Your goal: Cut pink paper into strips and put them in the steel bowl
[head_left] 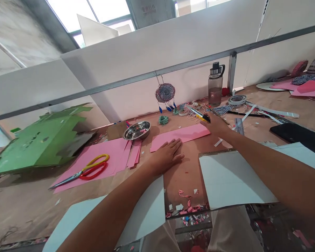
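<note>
My left hand [166,156] lies flat with fingers stretched out, its fingertips on the near edge of a long pink paper strip [181,136] on the brown table. My right hand [217,125] is closed around a yellow and black utility knife [199,114] at the strip's right end. The knife's blade points up and to the left, above the paper.
A stack of pink sheets [102,159] carries red and yellow scissors [86,170]. Behind them are a steel bowl [137,130], a hanging dreamcatcher [165,93], a water bottle [215,84] and a steel ruler [239,126]. White boards [231,176] lie near me, green cardboard [42,140] at left.
</note>
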{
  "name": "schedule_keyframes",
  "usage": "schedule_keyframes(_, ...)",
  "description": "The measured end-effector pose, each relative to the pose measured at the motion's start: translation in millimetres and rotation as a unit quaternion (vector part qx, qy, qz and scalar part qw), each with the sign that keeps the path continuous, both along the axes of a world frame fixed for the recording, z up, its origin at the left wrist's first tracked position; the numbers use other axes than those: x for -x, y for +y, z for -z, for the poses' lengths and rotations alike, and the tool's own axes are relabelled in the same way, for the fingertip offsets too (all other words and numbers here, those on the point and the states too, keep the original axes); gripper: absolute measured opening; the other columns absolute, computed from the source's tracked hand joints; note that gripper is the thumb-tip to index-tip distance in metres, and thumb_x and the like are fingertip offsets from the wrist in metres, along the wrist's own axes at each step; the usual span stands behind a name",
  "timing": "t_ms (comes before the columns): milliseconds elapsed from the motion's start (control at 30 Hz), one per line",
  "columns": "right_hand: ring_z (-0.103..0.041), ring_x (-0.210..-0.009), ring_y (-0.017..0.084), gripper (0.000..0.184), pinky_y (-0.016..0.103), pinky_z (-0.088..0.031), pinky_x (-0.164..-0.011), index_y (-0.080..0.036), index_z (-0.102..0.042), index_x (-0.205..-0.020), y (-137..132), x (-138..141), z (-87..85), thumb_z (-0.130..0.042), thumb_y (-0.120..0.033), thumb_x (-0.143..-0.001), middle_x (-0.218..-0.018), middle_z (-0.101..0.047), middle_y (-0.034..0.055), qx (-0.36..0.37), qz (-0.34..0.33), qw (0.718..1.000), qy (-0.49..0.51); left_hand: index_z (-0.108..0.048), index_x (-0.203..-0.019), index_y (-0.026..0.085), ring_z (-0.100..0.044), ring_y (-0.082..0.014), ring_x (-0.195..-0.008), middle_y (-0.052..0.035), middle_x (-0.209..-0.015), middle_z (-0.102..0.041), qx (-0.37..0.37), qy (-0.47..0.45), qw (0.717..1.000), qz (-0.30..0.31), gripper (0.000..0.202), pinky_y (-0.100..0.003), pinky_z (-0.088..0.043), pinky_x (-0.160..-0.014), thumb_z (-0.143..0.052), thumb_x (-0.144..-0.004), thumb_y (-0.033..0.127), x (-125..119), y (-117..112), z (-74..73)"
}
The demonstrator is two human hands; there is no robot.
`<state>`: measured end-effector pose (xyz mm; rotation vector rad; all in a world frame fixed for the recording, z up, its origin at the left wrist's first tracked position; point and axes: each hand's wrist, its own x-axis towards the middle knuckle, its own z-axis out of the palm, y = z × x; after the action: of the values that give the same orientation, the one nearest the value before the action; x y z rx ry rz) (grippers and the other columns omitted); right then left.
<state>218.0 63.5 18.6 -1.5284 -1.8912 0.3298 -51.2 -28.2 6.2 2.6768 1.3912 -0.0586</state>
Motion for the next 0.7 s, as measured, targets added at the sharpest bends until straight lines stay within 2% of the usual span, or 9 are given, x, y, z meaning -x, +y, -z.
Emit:
schedule_keyframes(167, -0.061, -0.081, 0.021, 0.035, 0.026, -0.038, -0.064, -0.019, -0.061, -0.111, 9.9, -17.5, -8.4, -0.055, -0.045, -0.088, -0.094, -0.071, 0.0079, 0.074, -0.017, 0.995, -0.060, -0.031, -0.152, 0.018, -0.022, -0.0238, -0.148, -0.0079, -0.158, -0.032, -0.042, 0.017, 0.998, -0.042, 0.066, -0.041, -0.019, -0.119, -0.023, -0.099, 0.057, 8.9, 0.8, -2.4)
schedule_keyframes(300, -0.061, -0.074, 0.020, 0.029, 0.025, -0.036, -0.059, -0.019, -0.064, -0.106, 8.7, -28.6, -16.0, -0.053, -0.040, -0.089, -0.086, -0.071, 0.0070, 0.132, -0.039, 0.981, -0.137, -0.046, -0.141, 0.022, -0.028, -0.0266, -0.145, -0.0074, -0.151, -0.044, -0.046, 0.032, 0.996, -0.075, 0.055, -0.045, -0.024, -0.117, -0.029, -0.099, 0.051, 19.5, 4.9, -5.1)
schedule_keyframes(367, -0.061, -0.071, 0.020, 0.029, 0.026, -0.035, -0.057, -0.020, -0.066, -0.104, 7.2, -33.8, -19.1, -0.055, -0.041, -0.088, -0.084, -0.071, 0.0071, 0.150, -0.041, 0.971, -0.182, -0.048, -0.139, 0.021, -0.028, -0.0276, -0.145, -0.0090, -0.150, -0.046, -0.056, 0.021, 0.994, -0.088, 0.053, -0.045, -0.025, -0.117, -0.031, -0.098, 0.051, 19.3, 6.3, -5.1)
schedule_keyframes(467, -0.062, -0.076, 0.021, 0.031, 0.026, -0.034, -0.056, -0.021, -0.068, -0.103, 5.6, -39.4, -21.9, -0.058, -0.045, -0.085, -0.093, -0.072, 0.0079, 0.145, -0.054, 0.960, -0.234, -0.041, -0.145, 0.015, -0.022, -0.0263, -0.148, -0.0120, -0.155, -0.036, -0.070, -0.015, 0.994, -0.078, 0.060, -0.042, -0.023, -0.119, -0.029, -0.098, 0.052, 7.0, 7.9, -3.2)
schedule_keyframes(567, -0.062, -0.088, 0.025, 0.034, 0.027, -0.035, -0.060, -0.021, -0.070, -0.102, 6.7, -42.8, -20.9, -0.053, -0.047, -0.087, -0.101, -0.072, 0.0094, 0.113, -0.082, 0.948, -0.285, -0.030, -0.151, 0.013, -0.017, -0.0230, -0.149, -0.0114, -0.160, -0.025, -0.048, -0.048, 0.997, -0.044, 0.068, -0.037, -0.019, -0.120, -0.027, -0.098, 0.055, -14.1, 10.7, -1.2)
schedule_keyframes(700, -0.060, -0.099, 0.028, 0.032, 0.030, -0.039, -0.067, -0.024, -0.073, -0.107, 13.2, -47.4, -9.8, -0.053, -0.038, -0.087, -0.110, -0.070, 0.0100, 0.066, -0.085, 0.938, -0.330, -0.023, -0.154, 0.013, -0.012, -0.0223, -0.150, -0.0112, -0.162, -0.018, -0.008, -0.061, 0.998, -0.008, 0.072, -0.037, -0.015, -0.121, -0.024, -0.098, 0.058, -34.7, 15.8, 1.6)
